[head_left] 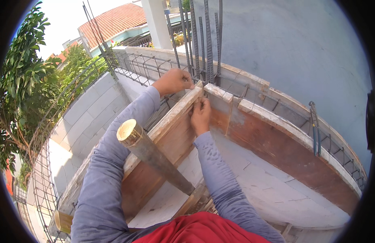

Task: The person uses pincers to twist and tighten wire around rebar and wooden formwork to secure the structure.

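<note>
Right hand [201,115] touches board [175,127]; any lettering on pliers [316,133] seems too small.

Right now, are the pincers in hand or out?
Out: blue-handled pincers lie over the formwork edge; left hand and right hand are away.

A pale block wall [272,194] on the right carries a reddish-brown board [292,160] with a whitish top edge. Blue-handled pincers [316,129] lie across that edge, toward the right end. Just beyond, a steel rod cage [335,148] runs between this board and a far board [244,75], roughly alongside both.
</note>
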### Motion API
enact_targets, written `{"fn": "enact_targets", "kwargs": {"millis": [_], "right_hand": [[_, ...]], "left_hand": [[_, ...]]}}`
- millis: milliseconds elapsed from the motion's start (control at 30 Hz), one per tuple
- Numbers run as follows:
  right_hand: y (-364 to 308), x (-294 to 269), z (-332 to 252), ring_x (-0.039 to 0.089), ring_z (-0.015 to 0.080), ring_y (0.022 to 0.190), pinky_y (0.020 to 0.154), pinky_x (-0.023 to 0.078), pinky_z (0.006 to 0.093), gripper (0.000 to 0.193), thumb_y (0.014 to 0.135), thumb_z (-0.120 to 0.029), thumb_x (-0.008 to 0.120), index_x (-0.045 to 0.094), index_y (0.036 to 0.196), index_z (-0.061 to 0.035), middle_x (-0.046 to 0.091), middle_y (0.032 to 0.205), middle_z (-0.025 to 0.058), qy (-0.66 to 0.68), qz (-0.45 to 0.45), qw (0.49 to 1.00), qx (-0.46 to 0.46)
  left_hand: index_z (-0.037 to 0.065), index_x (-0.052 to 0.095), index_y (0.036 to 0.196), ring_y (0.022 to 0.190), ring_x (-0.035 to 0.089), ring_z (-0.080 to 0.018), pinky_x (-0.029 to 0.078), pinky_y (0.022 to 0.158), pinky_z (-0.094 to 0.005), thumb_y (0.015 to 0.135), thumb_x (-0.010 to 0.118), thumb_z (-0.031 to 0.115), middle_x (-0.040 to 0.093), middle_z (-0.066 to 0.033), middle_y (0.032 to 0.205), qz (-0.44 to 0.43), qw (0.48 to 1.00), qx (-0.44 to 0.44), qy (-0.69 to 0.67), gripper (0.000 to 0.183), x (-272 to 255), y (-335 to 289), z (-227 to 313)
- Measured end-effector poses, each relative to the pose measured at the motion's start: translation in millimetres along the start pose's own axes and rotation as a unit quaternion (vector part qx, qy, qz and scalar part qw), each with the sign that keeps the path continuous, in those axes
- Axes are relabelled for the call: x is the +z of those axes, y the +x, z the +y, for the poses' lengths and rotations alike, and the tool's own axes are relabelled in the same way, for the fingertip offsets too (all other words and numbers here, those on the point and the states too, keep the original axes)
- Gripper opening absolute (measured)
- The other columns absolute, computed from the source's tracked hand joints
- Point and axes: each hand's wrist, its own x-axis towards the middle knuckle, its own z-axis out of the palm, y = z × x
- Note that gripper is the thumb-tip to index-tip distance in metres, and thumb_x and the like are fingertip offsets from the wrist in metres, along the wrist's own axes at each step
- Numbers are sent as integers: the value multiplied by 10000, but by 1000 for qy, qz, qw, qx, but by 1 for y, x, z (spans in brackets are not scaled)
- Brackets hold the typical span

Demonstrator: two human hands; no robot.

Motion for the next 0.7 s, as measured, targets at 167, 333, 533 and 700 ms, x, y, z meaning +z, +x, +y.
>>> {"fn": "enact_targets", "kwargs": {"millis": [167, 333, 533, 700], "right_hand": [[-7, -13, -9, 625, 113, 759, 553, 589, 258, 167, 1059, -195, 596, 576, 1025, -33, 606, 892, 31, 49, -38, 998, 20], [7, -32, -43, 683, 301, 675, 643, 569, 428, 179, 1015, -194, 628, 584, 1012, -20, 698, 910, 150, -186, -90, 954, -217], [23, -46, -50, 666, 456, 789, 677, 497, 526, 235, 1004, -266, 609, 628, 1012, -31, 701, 864, 230, -332, -139, 914, -185], [5, -56, -38, 677, 218, 668, 608, 503, 382, 312, 1037, -329, 626, 674, 1045, -21, 712, 792, 121, -104, -190, 975, 45]], "left_hand": [[18, 723, 941, 808, 608, -118, 502, 780, -307, 921, 753, 194, 701, -21, 831, 13, 995, 30, -97, 180, 5, -2, -10], [21, 706, 943, 857, 583, -87, 480, 811, -287, 940, 744, 187, 681, 12, 878, -24, 987, 17, -159, 170, -1, -2, -25], [13, 711, 927, 825, 595, -97, 485, 786, -296, 922, 738, 161, 686, -5, 843, -16, 989, -1, -145, 151, 5, 0, -27], [13, 730, 896, 787, 640, -170, 502, 759, -348, 879, 745, 164, 719, -74, 835, 7, 994, 25, -101, 153, 14, -7, -22]]}}
